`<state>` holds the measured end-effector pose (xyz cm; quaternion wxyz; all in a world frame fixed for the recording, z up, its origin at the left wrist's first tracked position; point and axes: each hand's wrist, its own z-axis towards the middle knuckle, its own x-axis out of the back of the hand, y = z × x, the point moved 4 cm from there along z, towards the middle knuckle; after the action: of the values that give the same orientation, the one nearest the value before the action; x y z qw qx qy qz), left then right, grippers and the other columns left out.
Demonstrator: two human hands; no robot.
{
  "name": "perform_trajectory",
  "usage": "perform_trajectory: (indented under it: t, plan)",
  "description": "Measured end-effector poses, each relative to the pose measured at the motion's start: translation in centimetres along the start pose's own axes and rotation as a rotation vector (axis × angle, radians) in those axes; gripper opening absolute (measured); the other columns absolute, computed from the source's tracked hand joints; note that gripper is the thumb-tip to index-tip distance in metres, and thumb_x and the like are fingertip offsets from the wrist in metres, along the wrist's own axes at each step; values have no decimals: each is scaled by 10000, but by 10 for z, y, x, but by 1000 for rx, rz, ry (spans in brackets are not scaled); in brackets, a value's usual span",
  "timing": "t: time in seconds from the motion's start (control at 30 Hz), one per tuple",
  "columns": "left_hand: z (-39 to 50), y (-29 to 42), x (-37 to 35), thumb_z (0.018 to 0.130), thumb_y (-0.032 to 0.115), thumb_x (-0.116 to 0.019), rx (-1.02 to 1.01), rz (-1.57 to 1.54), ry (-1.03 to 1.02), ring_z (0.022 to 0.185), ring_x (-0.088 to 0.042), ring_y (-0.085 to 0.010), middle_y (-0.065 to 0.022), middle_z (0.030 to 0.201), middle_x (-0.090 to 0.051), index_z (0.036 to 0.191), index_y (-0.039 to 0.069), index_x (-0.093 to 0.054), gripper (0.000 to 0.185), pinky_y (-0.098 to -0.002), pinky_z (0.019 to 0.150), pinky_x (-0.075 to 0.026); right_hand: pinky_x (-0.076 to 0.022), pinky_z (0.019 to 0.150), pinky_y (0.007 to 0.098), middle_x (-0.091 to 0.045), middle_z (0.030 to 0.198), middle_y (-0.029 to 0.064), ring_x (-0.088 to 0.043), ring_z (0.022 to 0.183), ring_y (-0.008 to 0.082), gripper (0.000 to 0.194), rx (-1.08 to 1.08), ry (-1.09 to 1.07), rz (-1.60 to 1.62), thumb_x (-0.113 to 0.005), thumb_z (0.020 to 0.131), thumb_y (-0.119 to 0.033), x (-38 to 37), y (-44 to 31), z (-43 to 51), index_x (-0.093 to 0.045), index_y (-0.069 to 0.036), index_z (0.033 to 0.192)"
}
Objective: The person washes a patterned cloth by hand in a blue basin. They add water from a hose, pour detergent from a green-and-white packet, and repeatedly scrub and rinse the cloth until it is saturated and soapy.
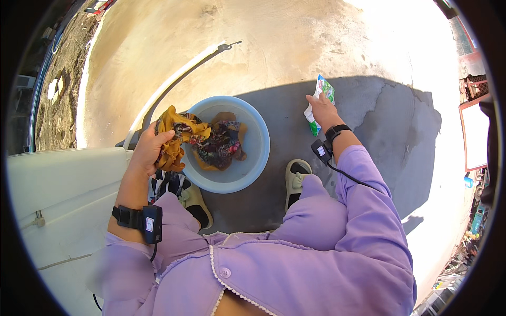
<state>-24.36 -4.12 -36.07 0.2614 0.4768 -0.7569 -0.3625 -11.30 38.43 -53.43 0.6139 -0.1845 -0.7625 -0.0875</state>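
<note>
A bunched mustard-yellow cloth with a dark floral print [170, 134] is gripped in my left hand [147, 152] at the left rim of a light-blue plastic basin [259, 158]. From the hand, the fabric runs over the rim into the basin. More of the printed cloth [219, 146] lies there in water, dark and wet-looking. To the right of the basin, my right hand [325, 111] is over a green and white plastic packet [326, 90], which bears writing. The hand covers the packet's middle, and whether the fingers have closed on it is hidden.
A white appliance-like body [67, 185] stands close on my left. From behind it a pale hose [174, 79] curves across the concrete floor [276, 47]. Black-and-white patterned fabric [158, 183] lies by my left slipper [197, 207]; my right slipper [293, 179] is near the basin.
</note>
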Motion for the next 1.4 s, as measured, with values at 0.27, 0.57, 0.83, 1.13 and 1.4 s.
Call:
perform_trajectory:
  t: [0.27,0.57,0.83,1.13,1.4]
  plan:
    - [-2,3,-1,830,47,-592,21,142,69,911,-629,-227,-219,1156,-546,1430,11,-225,704,-334,748,-549,-492,844,439,-613,1030,166,-607,981,353,158,-50,-111,-1,-533,878,-148,15,38,-19,-621,-60,976]
    - [-20,8,-27,812,51,-605,-200,460,-203,1058,-560,-189,-123,1194,-568,1316,52,-485,518,-307,935,-444,-470,762,444,-653,853,179,-614,853,355,182,133,110,307,-594,816,-195,165,-61,-88,-612,-17,852]
    - [-43,20,-51,619,616,-750,-454,706,-190,1195,-476,-391,-253,1291,-384,1419,216,-388,965,-408,1030,-386,-487,784,425,-660,846,179,-634,853,341,162,360,127,208,-557,827,-160,237,-210,-124,-648,-35,877]
    - [-57,17,-29,886,361,-572,-529,602,40,818,-647,-344,-220,852,-652,897,7,-680,370,-399,727,-486,-493,795,410,-612,997,191,-619,905,328,395,281,474,709,-592,849,-208,227,-269,-146,-496,3,1169]
    - [-47,9,-16,933,237,-566,-676,249,-5,831,-581,-104,-39,904,-660,1048,-18,-627,287,-279,739,-458,-455,887,418,-552,1185,183,-548,1080,289,745,-230,-548,1696,-550,842,-620,134,-255,-125,-439,-32,1286]
